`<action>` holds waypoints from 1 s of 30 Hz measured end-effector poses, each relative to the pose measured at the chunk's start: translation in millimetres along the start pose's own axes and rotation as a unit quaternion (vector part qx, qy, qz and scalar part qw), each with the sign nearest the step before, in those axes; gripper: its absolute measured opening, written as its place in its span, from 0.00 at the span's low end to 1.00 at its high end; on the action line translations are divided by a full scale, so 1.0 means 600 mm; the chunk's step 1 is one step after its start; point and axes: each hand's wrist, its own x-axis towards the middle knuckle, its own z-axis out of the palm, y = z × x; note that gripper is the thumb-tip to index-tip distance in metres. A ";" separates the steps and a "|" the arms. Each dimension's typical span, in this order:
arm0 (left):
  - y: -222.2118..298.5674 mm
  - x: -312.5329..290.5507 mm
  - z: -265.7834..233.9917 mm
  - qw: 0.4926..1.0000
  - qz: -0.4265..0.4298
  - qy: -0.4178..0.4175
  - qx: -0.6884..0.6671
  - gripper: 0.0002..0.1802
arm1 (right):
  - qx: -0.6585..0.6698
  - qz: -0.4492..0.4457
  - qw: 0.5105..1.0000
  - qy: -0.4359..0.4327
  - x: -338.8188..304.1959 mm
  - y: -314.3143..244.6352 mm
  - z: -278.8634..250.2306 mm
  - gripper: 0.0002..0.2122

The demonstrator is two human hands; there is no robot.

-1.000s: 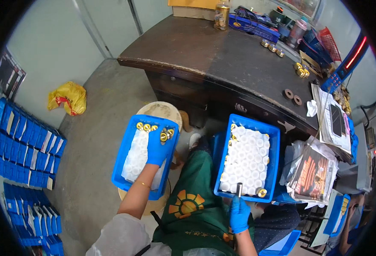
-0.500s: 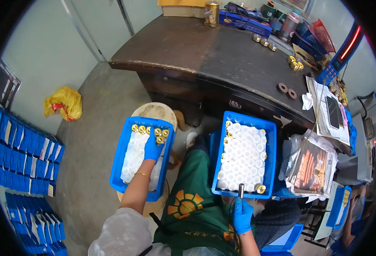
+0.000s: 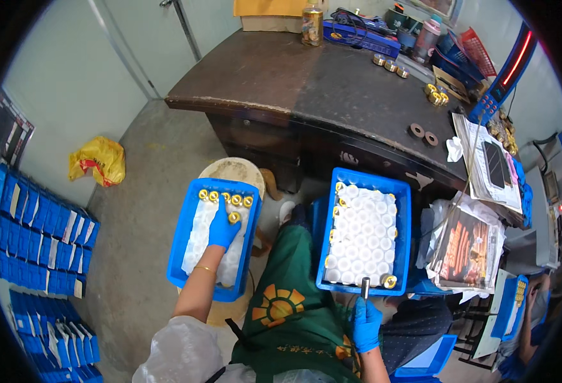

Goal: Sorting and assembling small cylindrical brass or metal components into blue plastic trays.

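Observation:
My left hand [image 3: 223,230], in a blue glove, reaches into the left blue bin [image 3: 174,255]. Its fingers close on a round brass fitting [image 3: 234,217] with a dark centre. Just beyond lies a row of similar brass fittings [image 3: 214,196] along the bin's far end, on white padding. My right hand [image 3: 366,324], also gloved, grips a short silver metal rod [image 3: 365,287] pointing up at the near edge of the right blue bin [image 3: 403,255]. That bin is filled with white round caps or liners [image 3: 361,233]; one brass fitting [image 3: 389,281] shows in its near right corner.
The left bin rests on a round stool [image 3: 233,169]. Ahead stands a dark desk [image 3: 262,70] with brass rings [image 3: 437,94], two brown rings [image 3: 423,134] and papers. Blue bins [image 3: 38,236] are stacked at far left. A yellow bag [image 3: 97,161] lies on the floor. Another person sits at far right.
My left hand has drawn slightly back toward me with a brass fitting, away from the row. The right hand and its rod have shifted little.

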 end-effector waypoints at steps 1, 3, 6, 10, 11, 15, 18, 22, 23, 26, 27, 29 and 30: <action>-0.003 0.007 0.003 1.000 -0.003 0.004 0.001 0.47 | 0.001 -0.002 1.000 -0.004 0.000 -0.006 0.004 0.13; -0.019 0.030 0.026 0.995 0.068 0.076 -0.018 0.51 | -0.003 -0.003 1.000 -0.020 0.002 -0.014 0.012 0.13; -0.020 0.042 0.041 0.999 0.031 0.041 -0.007 0.51 | 0.011 -0.002 1.000 -0.018 0.001 -0.013 0.012 0.13; -0.031 0.040 0.036 0.999 0.007 0.025 -0.027 0.51 | 0.024 0.005 1.000 0.000 -0.006 -0.008 0.008 0.13; -0.029 0.039 0.032 0.999 0.008 0.024 -0.031 0.50 | 0.035 0.024 0.999 -0.009 -0.008 -0.019 0.007 0.13; 0.219 -0.016 0.007 0.986 0.160 0.030 -0.039 0.33 | -0.012 0.050 0.999 0.010 -0.013 -0.025 -0.005 0.12; 0.362 -0.101 0.075 0.890 0.434 -0.097 -0.097 0.31 | -0.037 -0.012 0.999 -0.034 -0.011 -0.028 0.013 0.10; 0.439 -0.195 0.257 0.739 0.611 -0.284 -0.016 0.20 | -0.030 -0.057 0.996 -0.057 -0.026 -0.046 0.016 0.10; 0.456 -0.206 0.288 0.712 0.609 -0.347 0.026 0.15 | -0.032 -0.058 0.997 -0.045 -0.030 -0.043 0.006 0.10; 0.477 -0.211 0.337 0.697 0.623 -0.352 0.046 0.10 | -0.068 -0.060 0.996 -0.026 -0.048 -0.034 -0.021 0.10; 0.480 -0.210 0.347 0.696 0.612 -0.367 0.078 0.10 | -0.068 -0.063 0.996 -0.021 -0.046 -0.034 -0.028 0.10; 0.486 -0.211 0.339 0.698 0.606 -0.380 0.031 0.11 | -0.020 -0.004 1.000 -0.005 -0.046 -0.031 -0.042 0.10; 0.482 -0.209 0.329 0.731 0.559 -0.389 -0.025 0.13 | 0.005 0.024 1.000 -0.001 -0.045 -0.031 -0.048 0.11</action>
